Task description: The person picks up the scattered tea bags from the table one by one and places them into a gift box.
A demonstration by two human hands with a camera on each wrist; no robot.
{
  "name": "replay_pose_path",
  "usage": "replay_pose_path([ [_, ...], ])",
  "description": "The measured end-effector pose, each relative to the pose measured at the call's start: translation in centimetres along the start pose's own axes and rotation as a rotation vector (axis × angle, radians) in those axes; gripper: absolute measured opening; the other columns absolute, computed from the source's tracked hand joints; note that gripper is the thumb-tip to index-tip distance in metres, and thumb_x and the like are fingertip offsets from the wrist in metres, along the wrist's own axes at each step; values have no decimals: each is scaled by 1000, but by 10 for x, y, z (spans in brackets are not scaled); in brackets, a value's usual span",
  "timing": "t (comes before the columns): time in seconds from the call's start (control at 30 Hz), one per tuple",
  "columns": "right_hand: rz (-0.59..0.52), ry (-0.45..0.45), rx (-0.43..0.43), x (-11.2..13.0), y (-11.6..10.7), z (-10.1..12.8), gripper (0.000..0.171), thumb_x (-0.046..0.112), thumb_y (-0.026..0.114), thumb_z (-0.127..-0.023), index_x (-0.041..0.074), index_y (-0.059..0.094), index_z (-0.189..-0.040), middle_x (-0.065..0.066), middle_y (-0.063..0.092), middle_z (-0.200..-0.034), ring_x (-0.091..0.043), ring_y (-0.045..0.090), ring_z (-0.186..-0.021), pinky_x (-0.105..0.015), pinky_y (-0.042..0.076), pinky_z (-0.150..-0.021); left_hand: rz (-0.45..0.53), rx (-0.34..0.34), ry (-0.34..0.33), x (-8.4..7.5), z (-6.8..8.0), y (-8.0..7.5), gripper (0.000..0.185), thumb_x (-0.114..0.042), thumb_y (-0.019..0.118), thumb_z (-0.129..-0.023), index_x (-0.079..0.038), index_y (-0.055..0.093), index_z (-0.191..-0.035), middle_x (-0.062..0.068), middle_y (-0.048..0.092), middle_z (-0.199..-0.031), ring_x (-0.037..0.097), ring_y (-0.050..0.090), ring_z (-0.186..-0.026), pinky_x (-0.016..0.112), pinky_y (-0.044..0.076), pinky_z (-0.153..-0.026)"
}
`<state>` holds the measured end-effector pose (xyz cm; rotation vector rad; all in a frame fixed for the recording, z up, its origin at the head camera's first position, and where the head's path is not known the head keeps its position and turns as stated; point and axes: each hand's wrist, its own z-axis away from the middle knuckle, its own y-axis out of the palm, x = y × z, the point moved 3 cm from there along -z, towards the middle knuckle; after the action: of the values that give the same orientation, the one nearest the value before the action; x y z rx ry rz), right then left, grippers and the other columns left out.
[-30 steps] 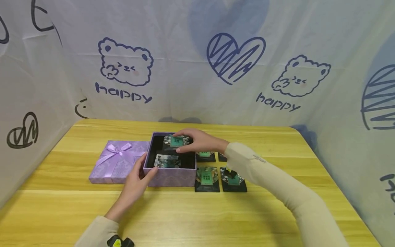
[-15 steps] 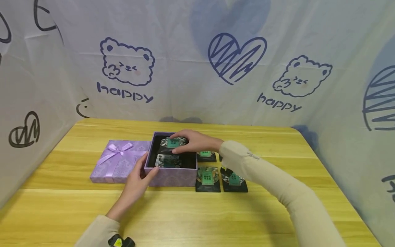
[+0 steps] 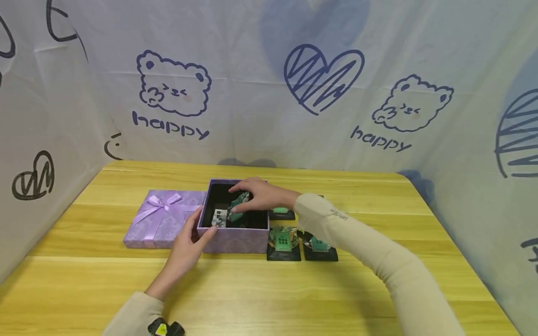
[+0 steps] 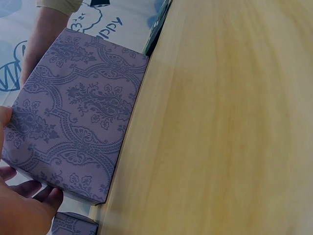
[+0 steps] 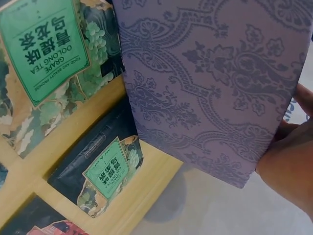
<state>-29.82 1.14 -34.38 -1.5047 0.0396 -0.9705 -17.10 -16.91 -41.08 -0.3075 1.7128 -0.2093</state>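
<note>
A purple patterned gift box, its inside black, stands uncovered on the table. My left hand grips its near left corner, thumb on the front and fingers along the left side; the left wrist view has those fingers against the box wall. Over the box, my right hand pinches a green and black tea sachet, now turned at a slant inside. Another sachet shows near the box's front wall. The right wrist view has the box's side hiding what the right hand holds.
The box's lid, tied with a lilac bow, lies at the left. Right of the box are several tea sachets, some labelled grape oolong tea. One sachet has red on it. A printed cloth hangs behind the table.
The right hand has shifted slightly left. The tea sachet it pinches has turned from facing up to a steep slant, covering part of the sachet by the front wall. The left hand stays put.
</note>
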Motion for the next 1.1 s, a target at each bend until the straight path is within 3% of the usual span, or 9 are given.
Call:
replay_pose_path([
  [0.17,34,-17,-19,-1,1,2,58,37,62,-94,9,48,-143,-8,42,-147,-26,29,-138,-44,23,-112,-8,2,-16,1,-1,1,66,-18,62,-96,-2,27,-151,28,47,-137,30,53,-111,14,44,-83],
  [0.53,-4,-35,-125,-8,-6,16,51,31,62,-95,7,51,-139,-11,43,-146,-27,34,-135,-44,28,-110,28,1,-19,0,-1,3,67,-16,62,-96,0,26,-151,29,45,-139,32,51,-116,12,42,-86],
  [0.87,-57,2,-205,-21,-30,51,52,34,62,-95,13,49,-141,-5,43,-147,-23,37,-134,-45,32,-108,20,-8,-27,-1,1,1,67,-14,61,-96,1,25,-151,29,44,-139,33,50,-118,10,40,-87],
  [1.1,-59,-2,-234,-33,-35,76,52,30,63,-95,11,48,-142,-10,41,-148,-27,34,-136,-49,30,-109,35,-7,-33,-2,1,2,66,-14,61,-97,0,25,-151,28,45,-140,32,50,-118,10,40,-86],
])
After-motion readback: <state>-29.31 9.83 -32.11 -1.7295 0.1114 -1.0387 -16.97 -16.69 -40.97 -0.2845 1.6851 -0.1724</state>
